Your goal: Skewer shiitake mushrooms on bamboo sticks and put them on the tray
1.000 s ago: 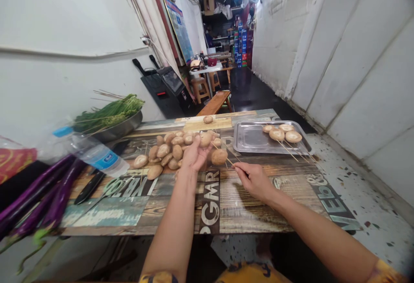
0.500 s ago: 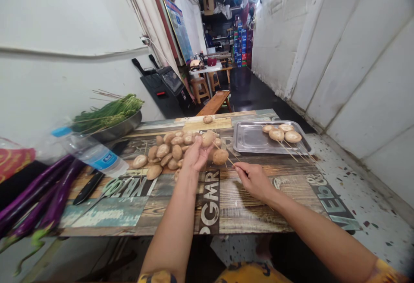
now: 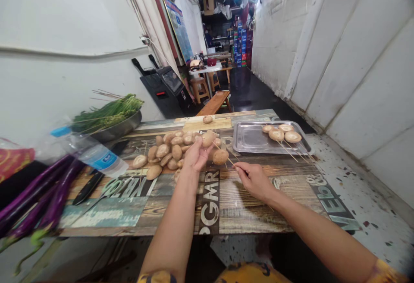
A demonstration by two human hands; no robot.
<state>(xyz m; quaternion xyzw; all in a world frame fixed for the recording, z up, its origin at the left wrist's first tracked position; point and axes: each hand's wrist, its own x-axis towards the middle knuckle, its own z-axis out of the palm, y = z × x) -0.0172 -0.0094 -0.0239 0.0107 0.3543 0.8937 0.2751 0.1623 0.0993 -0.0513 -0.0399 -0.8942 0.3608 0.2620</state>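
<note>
My left hand point(image 3: 196, 155) is closed on a tan mushroom point(image 3: 207, 139), held just above the table beside a pile of mushrooms point(image 3: 164, 150). My right hand point(image 3: 254, 179) pinches a thin wooden skewer point(image 3: 230, 161) that points up and left. One mushroom point(image 3: 220, 156) is threaded on that skewer, and its tip meets the mushroom in my left hand. A steel tray point(image 3: 250, 138) at the back right holds three skewered mushrooms point(image 3: 283, 133).
A water bottle point(image 3: 92, 151) lies on the table's left, near a black-handled knife point(image 3: 87, 187) and purple eggplants point(image 3: 39, 196). A metal bowl of green stalks point(image 3: 108, 117) stands at the back left. A single mushroom point(image 3: 207, 119) sits at the far edge. White walls flank the table.
The skewer with its mushroom has edged up toward my left hand's mushroom. Both hands have barely shifted.
</note>
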